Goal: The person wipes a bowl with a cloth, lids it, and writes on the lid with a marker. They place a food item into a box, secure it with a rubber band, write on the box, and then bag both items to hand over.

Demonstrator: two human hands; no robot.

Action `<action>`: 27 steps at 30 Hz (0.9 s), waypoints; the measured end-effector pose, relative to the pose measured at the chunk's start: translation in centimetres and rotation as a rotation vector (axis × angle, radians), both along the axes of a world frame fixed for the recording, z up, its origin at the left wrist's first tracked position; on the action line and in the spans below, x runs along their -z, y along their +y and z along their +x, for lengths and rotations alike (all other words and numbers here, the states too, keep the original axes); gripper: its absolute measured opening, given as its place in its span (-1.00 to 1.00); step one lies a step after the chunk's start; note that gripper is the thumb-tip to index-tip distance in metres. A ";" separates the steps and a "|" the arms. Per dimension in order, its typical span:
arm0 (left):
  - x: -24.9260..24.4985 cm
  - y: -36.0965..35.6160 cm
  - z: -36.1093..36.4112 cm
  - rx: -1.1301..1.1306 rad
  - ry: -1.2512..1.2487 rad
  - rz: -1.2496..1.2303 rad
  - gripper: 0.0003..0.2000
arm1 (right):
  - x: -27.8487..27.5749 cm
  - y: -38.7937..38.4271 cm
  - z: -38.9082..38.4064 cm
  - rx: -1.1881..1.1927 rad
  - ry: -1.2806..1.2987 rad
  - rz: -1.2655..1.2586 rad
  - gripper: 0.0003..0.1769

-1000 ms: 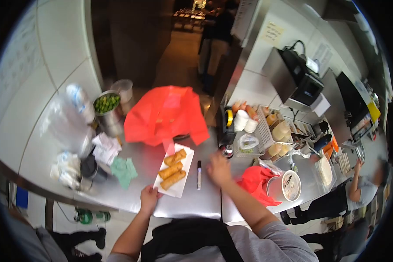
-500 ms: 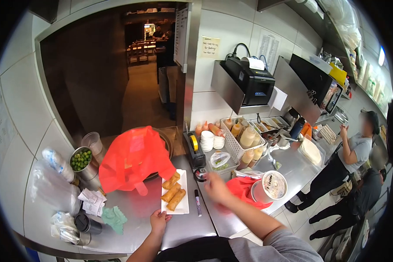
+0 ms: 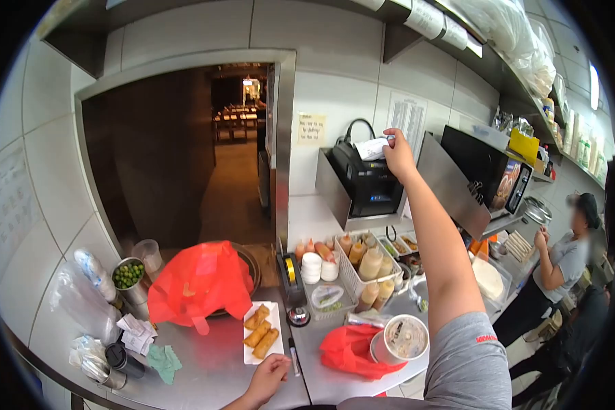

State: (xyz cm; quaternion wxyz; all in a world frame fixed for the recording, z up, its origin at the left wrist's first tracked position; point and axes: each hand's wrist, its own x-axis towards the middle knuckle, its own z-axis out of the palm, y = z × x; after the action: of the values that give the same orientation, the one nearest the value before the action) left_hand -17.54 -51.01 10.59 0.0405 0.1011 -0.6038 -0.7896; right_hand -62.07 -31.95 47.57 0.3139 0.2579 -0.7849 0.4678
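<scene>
My right hand (image 3: pixel 398 156) is raised at the black receipt printer (image 3: pixel 374 188), its fingers closed on the white paper (image 3: pixel 372 148) at the printer's top. Low in the view, my left hand (image 3: pixel 269 374) has curled fingers beside the lower edge of a white tray (image 3: pixel 272 316) with fried rolls (image 3: pixel 260 335) on it; whether it holds anything is hidden. A marker (image 3: pixel 294 357) lies right of the tray. Left of the tray stands a red bag (image 3: pixel 201 285).
Another red bag (image 3: pixel 352 350) lies by a lidded tub (image 3: pixel 402 339). Behind are a call bell (image 3: pixel 298 316), a tape dispenser (image 3: pixel 290 277) and a basket of sauce bottles (image 3: pixel 369 266). Two people stand at the right. A metal shelf (image 3: pixel 389 41) juts out overhead.
My right hand has risen from near the bell to the printer and taken hold of the paper. My left hand has come off the tray's edge. The view has tilted up.
</scene>
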 end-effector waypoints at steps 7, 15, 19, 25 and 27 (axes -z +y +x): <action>-21.7 1.8 -13.6 0.114 0.348 0.344 -0.26 | -2.0 3.1 12.0 -0.631 0.028 0.092 -0.66; -29.6 6.4 -21.6 0.111 0.587 0.423 -0.43 | -1.4 9.5 20.7 -0.831 -0.037 0.693 -0.74; -31.6 7.0 -19.6 0.141 0.669 0.537 -0.48 | -1.5 10.0 20.2 -0.853 -0.078 0.723 -0.73; -33.2 3.5 -15.4 -0.058 0.907 0.548 -0.62 | -3.1 7.3 18.8 -0.828 -0.056 0.867 -0.78; -34.9 2.7 -11.7 -0.174 1.030 0.491 -0.65 | -4.4 5.5 16.5 -0.731 0.055 1.008 -0.76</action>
State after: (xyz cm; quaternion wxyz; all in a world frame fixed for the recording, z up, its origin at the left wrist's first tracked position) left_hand -29.23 -48.35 45.47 0.3695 -0.2405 -0.2949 -0.8477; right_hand -45.61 -26.46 51.95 -0.0069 0.6383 -0.7618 0.1104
